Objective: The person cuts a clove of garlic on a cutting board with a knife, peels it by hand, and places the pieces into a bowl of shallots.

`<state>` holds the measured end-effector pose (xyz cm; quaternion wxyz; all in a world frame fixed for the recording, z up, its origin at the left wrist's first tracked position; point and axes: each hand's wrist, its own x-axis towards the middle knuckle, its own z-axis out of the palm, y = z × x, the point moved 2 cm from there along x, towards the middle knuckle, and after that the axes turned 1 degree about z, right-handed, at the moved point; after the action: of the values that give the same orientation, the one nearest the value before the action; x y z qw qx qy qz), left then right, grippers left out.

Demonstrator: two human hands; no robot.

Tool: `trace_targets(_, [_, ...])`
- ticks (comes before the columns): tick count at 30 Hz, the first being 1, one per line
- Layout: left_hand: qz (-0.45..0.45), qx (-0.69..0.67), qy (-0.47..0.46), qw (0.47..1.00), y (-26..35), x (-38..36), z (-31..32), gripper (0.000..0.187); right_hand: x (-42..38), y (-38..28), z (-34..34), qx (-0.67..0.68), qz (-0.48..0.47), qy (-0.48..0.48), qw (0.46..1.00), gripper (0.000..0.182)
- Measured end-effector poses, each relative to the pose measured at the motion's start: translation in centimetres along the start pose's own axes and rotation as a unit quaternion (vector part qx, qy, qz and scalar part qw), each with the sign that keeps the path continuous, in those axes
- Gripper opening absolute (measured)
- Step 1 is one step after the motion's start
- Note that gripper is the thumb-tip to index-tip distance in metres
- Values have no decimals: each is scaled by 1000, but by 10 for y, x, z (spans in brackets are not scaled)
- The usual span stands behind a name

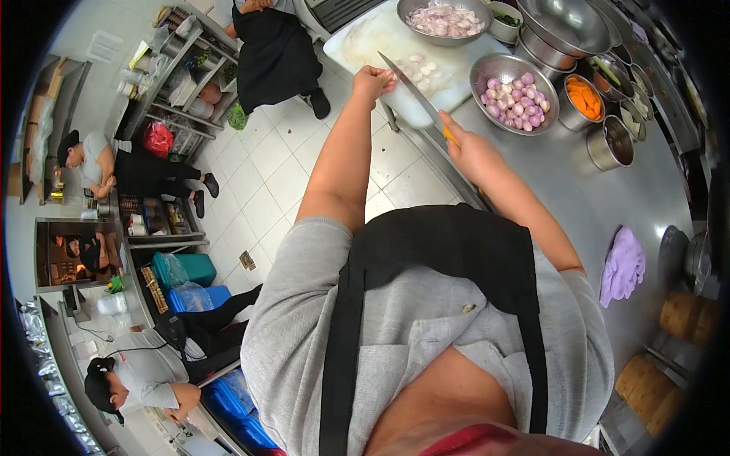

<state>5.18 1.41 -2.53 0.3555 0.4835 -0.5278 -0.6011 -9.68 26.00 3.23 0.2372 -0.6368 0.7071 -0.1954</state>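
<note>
My right hand (pixel 473 152) is wrapped round the yellow handle of a kitchen knife (pixel 417 93), its long blade angled over the white cutting board (pixel 350 47). By the blade, at the board's near edge, my left hand (pixel 372 82) is closed with fingertips pinched together; what they hold, if anything, is too small to make out. Pale shallot slices (pixel 423 70) lie on the board beyond the blade. Right of the board, a metal bowl (pixel 480 67) holds whole peeled shallots (pixel 517 102). Another bowl (pixel 447 38) at the back is heaped with sliced shallots (pixel 445 18).
Stacked metal bowls (pixel 544 53), a container of cut orange vegetable (pixel 584 99) and a metal pot (pixel 608 146) stand on the steel counter (pixel 563 178). A purple glove (pixel 623 264) lies nearer. Other people (pixel 277 53) stand across the tiled floor (pixel 266 159), beside shelves (pixel 179 83).
</note>
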Motion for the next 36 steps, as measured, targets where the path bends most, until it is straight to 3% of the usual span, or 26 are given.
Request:
trace_targets(6, [-6, 0, -3, 1000, 0, 1, 0, 19, 2, -6, -2, -17, -36, 20, 999, 58])
trace_targets(16, [-6, -3, -2, 1000, 3, -2, 2, 19, 60, -12, 16, -38, -13, -8, 999, 54])
trace_targets(18, [2, 11, 5, 1000, 4, -3, 1, 20, 68, -14, 17, -19, -38, 31, 999, 54])
trace_targets(21, [-11, -8, 1, 1000, 0, 3, -1, 20, 62, -18, 12, 9, 3, -2, 1000, 60])
trace_targets(36, [-9, -8, 7, 1000, 0, 0, 0, 19, 22, -13, 2, -31, -30, 13, 999, 62])
